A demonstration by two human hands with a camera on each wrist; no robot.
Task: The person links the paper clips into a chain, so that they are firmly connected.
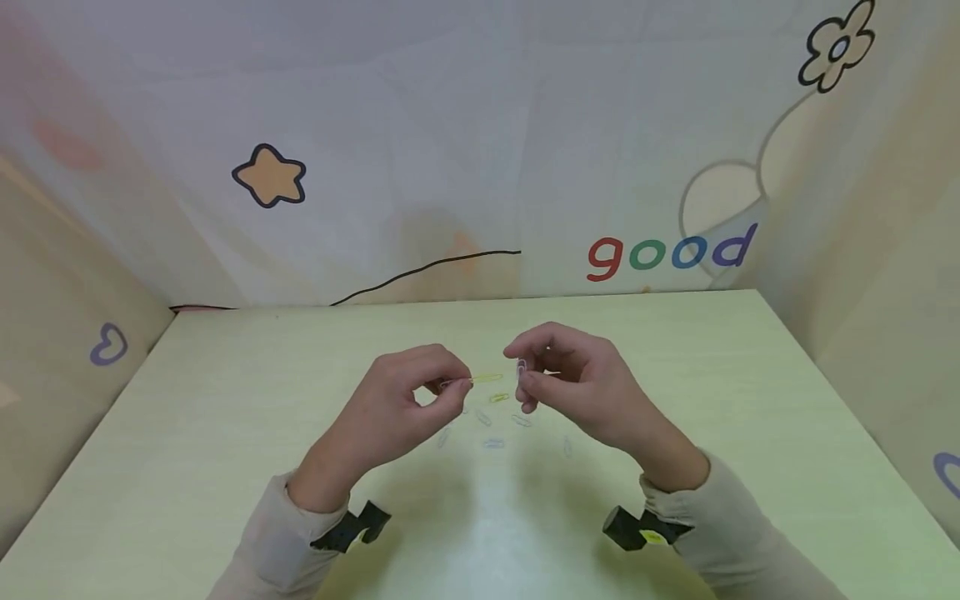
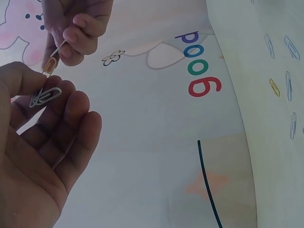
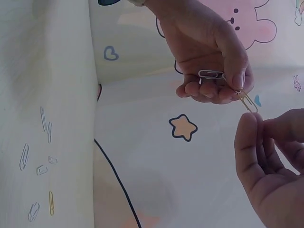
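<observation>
My left hand pinches a short chain of paper clips between thumb and index finger. A yellow paper clip sticks out from its fingertips toward the right hand. In the right wrist view, a silver-white paper clip hangs over the left fingers, linked near the yellow paper clip. My right hand pinches a whitish paper clip between thumb and fingers, close to the yellow clip's free end. Whether those two clips are linked, I cannot tell. Both hands are raised above the table.
Several loose paper clips lie on the pale table below the hands, among them a yellow clip and a bluish-white clip. A printed cloth stands behind the table, with more cloth at both sides.
</observation>
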